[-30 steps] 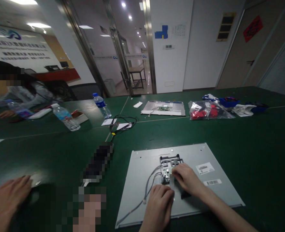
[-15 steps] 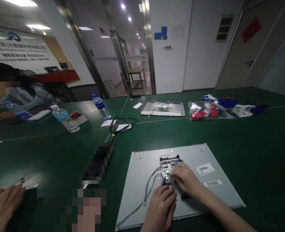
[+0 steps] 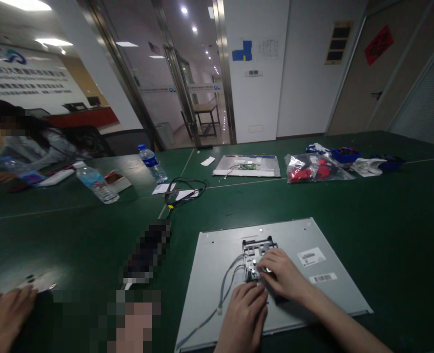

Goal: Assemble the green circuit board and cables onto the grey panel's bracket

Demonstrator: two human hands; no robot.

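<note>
A flat grey display panel (image 3: 209, 274) lies on the green table, with a black frame (image 3: 244, 245) at its middle holding a small circuit board (image 3: 251, 269). Grey cables (image 3: 223, 287) run from the board's left side down the panel. My right hand (image 3: 285, 274) reaches over the frame's right side, fingers bent together with their tips at the board; they hide whatever is between them. Just below the frame, my left hand (image 3: 243, 309) rests on the panel with curled fingers close together, the tips by the board's lower edge. What they hold, if anything, is hidden.
Another person's hand (image 3: 7, 309) lies at the lower left, near a blurred dark device (image 3: 148, 250). Farther back are water bottles (image 3: 97, 184), a coiled black cable (image 3: 185, 189), a second panel (image 3: 224, 166) and a plastic bag with red items (image 3: 316, 169).
The view has shifted slightly. My right hand's fingers have moved a little at the board; my left hand keeps its place. The panel has not visibly moved on the table.
</note>
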